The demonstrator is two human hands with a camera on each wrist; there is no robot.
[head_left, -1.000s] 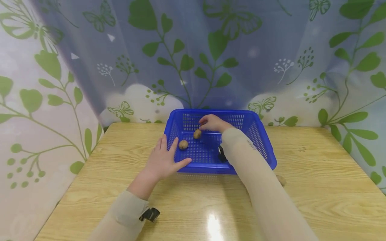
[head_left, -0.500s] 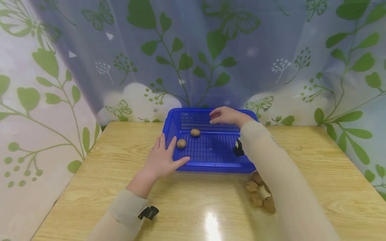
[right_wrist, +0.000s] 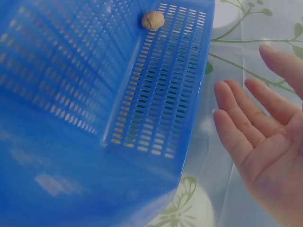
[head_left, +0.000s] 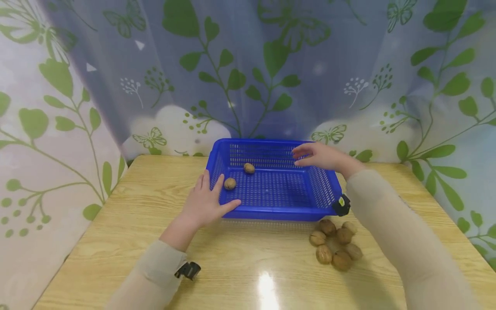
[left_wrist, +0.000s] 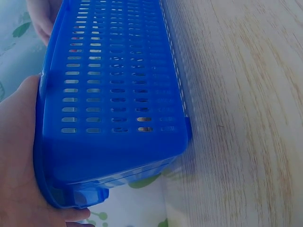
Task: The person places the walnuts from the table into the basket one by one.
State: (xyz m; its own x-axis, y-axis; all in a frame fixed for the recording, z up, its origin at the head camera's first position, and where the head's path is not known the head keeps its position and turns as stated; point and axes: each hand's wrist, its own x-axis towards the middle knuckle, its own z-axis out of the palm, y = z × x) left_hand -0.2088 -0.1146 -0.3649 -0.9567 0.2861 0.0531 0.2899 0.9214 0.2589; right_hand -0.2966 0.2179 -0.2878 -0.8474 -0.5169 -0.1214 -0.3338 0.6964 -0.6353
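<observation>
A blue plastic basket (head_left: pixel 271 212) with slotted walls stands on the table. Inside it, toward the left, lie two walnuts: one walnut (head_left: pixel 230 184) nearer the front and another walnut (head_left: pixel 249 168) by the back wall. My left hand (head_left: pixel 203 202) rests on the basket's left front corner with its fingers spread; in the left wrist view the hand (left_wrist: pixel 19 156) lies along the rim. Above the basket's right back part hovers my right hand (head_left: pixel 319 156), holding nothing. Its fingers look loosely extended in the right wrist view, where one walnut (right_wrist: pixel 153 21) shows in the basket.
Several walnuts (head_left: pixel 342 260) lie in a cluster on the wooden table (head_left: pixel 232 262), in front of the basket's right corner. Behind the table hangs a curtain (head_left: pixel 240 64) printed with leaves and butterflies. A black wrist camera (head_left: pixel 342 205) overlaps the basket's right front corner in the head view.
My right hand has let go of the walnut by the back wall and moved right across the basket. The cluster of walnuts has come out from behind the right sleeve. The left hand stays put.
</observation>
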